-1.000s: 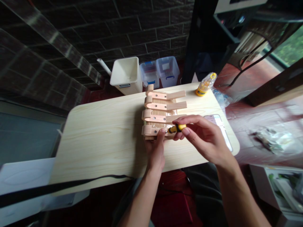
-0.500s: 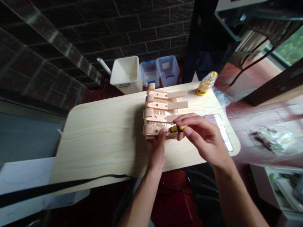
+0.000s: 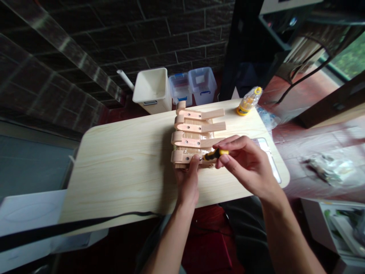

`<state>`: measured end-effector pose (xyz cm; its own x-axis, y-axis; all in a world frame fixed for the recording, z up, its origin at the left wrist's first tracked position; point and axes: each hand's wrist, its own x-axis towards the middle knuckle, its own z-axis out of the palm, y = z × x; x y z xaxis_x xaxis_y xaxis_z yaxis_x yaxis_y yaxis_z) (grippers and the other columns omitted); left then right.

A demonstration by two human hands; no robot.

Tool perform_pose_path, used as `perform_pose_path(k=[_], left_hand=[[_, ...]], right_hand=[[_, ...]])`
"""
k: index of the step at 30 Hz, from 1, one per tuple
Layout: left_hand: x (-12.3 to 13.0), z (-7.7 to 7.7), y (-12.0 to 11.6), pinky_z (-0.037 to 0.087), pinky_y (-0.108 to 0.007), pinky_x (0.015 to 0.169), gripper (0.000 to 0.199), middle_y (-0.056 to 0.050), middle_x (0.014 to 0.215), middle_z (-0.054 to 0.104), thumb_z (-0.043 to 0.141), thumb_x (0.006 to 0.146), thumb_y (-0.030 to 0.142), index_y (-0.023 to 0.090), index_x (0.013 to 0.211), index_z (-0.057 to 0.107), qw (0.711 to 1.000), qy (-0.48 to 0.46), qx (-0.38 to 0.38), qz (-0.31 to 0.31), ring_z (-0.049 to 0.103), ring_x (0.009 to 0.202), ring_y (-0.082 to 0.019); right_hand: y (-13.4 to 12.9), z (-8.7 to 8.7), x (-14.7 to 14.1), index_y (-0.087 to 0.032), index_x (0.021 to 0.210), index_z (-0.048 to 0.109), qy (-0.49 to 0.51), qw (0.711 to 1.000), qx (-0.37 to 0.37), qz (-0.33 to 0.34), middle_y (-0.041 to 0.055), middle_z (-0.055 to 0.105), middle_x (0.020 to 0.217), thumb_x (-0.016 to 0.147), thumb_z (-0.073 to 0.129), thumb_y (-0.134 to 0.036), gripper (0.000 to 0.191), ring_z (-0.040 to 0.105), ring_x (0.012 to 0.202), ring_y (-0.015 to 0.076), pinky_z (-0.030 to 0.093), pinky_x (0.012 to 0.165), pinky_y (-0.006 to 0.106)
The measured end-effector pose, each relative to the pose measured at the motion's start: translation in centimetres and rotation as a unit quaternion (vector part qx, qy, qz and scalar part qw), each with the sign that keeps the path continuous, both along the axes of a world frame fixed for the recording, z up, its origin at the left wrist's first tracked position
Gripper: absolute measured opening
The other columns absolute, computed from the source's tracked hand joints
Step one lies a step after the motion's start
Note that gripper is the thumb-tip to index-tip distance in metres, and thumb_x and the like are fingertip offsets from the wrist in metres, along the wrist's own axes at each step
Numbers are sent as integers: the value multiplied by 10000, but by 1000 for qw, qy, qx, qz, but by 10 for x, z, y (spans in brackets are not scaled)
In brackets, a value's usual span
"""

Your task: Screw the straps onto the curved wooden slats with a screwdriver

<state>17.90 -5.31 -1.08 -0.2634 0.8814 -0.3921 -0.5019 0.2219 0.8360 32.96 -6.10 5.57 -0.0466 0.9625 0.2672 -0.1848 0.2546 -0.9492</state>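
Note:
A yellow-and-black screwdriver is pinched by its handle between the thumb and fingers of my right hand. Its tip meets a screw on the nearest wooden hook piece. My left hand grips the near end of that piece, thumb pressed on top beside the screw, its other fingers hidden below. Behind lie several similar hook pieces, such as the middle one, each with two dark screws. They rest across a plastic-wrapped wooden bundle.
The pale wooden table bears a clear bottle-shaped case with yellow parts at its back right corner. A phone lies past my right hand. Beyond the far edge stand a cream bin and two clear plastic boxes.
My right hand has shifted slightly right with the screwdriver, its fingers turned a little on the handle. The hook pieces have slid very slightly left. My left hand stays in place.

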Motion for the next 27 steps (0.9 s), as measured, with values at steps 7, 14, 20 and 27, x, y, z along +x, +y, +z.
perform_pose_path(k=[7, 14, 20, 27], left_hand=[[0, 3, 0, 626, -454, 1062, 691, -141, 1441, 732, 916, 820, 372, 257, 1449, 655, 1000, -3, 6, -5, 736, 1296, -320], [-1, 0, 1, 641, -427, 994, 643, -136, 1396, 758, 913, 815, 360, 244, 1405, 685, 1000, -3, 0, -4, 753, 1253, -319], [-2, -4, 1, 628, -404, 991, 569, -125, 1351, 774, 872, 850, 399, 251, 1373, 705, 1000, 19, 1, -14, 747, 1261, -307], [-1, -2, 2, 615, -433, 1050, 569, -114, 1310, 788, 905, 825, 385, 250, 1344, 715, 1000, -2, 13, -4, 743, 1274, -317]], right_hand=[[-3, 9, -4, -263, 1170, 752, -3, 1000, -12, 8, 46, 750, 1216, 1033, 744, -223, 142, 745, 876, 126, 665, 831, 283], [-3, 14, 0, -271, 1178, 783, -8, 1000, 2, 14, 51, 781, 1260, 1053, 717, -209, 154, 769, 855, 120, 676, 833, 289], [-4, 14, -4, -268, 1169, 771, 14, 999, -7, 46, 45, 735, 1248, 1032, 735, -157, 181, 757, 884, 116, 670, 857, 289], [-1, 9, -11, -264, 1154, 773, 45, 999, -6, 29, 31, 728, 1180, 1008, 763, -146, 189, 757, 851, 117, 661, 784, 275]])
